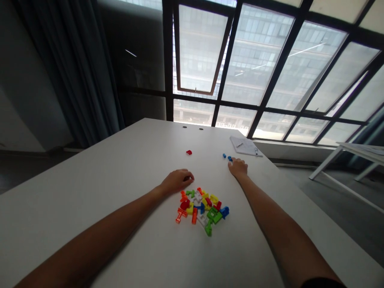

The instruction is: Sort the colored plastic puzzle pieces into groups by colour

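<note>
- Head view: the left hand [179, 180] rests on the white table [126, 168], just beyond the left part of the pile, its grip released, with the fingers loosely curled around a hollow
- Head view: the right hand [239, 167] is stretched further out on the right, its fingertips at the nearer blue piece [230, 159]; whether they grasp it or only touch it, I cannot tell
- Head view: the farther blue piece [224, 155] lies just beside that one, on its left
- Head view: the pile of plastic pieces [207, 205] lies loosely spread on the table between the two forearms, in orange, red, yellow, green, white and blue; a square green piece [214, 215] is at its near right, an orange T-shaped piece [181, 215] at its left edge
- Head view: a red piece [189, 152] lies alone beyond the left hand, well apart from the pile
- Head view: papers [247, 147] with two pens lie past the right hand, near the table's right edge
- Head view: behind the table stand dark-framed windows [198, 48], with a blue-grey curtain [87, 80] on the left
</note>
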{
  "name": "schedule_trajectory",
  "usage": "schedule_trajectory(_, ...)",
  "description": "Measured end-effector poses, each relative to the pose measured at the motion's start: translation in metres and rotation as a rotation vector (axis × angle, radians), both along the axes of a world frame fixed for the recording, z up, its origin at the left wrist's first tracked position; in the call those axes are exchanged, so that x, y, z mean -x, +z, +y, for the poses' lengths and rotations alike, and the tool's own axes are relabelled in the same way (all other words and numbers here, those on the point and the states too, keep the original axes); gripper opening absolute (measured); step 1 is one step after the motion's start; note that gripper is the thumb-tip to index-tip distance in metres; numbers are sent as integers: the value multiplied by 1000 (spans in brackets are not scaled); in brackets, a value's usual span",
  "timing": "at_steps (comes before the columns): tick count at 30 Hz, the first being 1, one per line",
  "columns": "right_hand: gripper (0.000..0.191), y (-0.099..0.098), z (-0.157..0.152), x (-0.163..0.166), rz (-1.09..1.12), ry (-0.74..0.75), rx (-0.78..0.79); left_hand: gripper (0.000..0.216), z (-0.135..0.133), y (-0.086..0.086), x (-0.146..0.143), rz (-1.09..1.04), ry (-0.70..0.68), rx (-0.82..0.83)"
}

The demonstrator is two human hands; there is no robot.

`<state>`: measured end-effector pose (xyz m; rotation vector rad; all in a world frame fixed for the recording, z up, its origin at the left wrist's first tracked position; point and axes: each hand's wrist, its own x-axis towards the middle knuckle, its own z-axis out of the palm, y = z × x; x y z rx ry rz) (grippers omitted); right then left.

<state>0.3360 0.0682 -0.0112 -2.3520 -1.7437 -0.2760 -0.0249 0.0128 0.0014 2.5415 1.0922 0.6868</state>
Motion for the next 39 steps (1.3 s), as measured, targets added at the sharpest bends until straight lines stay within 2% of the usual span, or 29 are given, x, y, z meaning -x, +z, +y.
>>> schedule_trajectory(5, 51, 3, 14, -1, 0, -12, 57, 20, 2, 0, 1, 2, -12, 14)
schedule_trajectory(9, 63, 1, 6, 2, -12, -18, 43, 20, 0, 0, 0, 16, -2, 6)
schedule_trajectory(12, 52, -2, -10, 10, -34, 30, 0, 20, -3, 3, 0, 29, -10, -6)
schedule_trajectory(15, 37, -4, -32, 21, -50, 91, -3, 24, -7, 7, 2, 26, -99, 25)
schedule_trajectory(17, 32, -6, -49, 29, -55, 177, -19, 29, -9, 10, 3, 15, -176, 56)
schedule_trajectory(19, 27, -6, -65, 39, -39, 333, -60, 33, -12, 13, 3, 11, -230, 74)
schedule_trajectory(24, 21, -6, -96, 72, 126, 679, -203, 34, -17, 12, -2, 33, -321, 74)
schedule_trajectory(29, 18, -3, -106, 101, 241, 922, -245, 31, -18, 7, -7, -8, -301, 96)
schedule_trajectory(32, 20, 0, -108, 105, 307, 993, -221, 28, -16, 6, -8, -90, -257, 133)
schedule_trajectory(36, 24, 2, -111, 102, 462, 980, -215, 30, -16, 5, -8, -216, -167, 166)
schedule_trajectory(39, 19, 2, -112, 102, 533, 968, -226, 31, -19, 4, -9, -256, -133, 128)
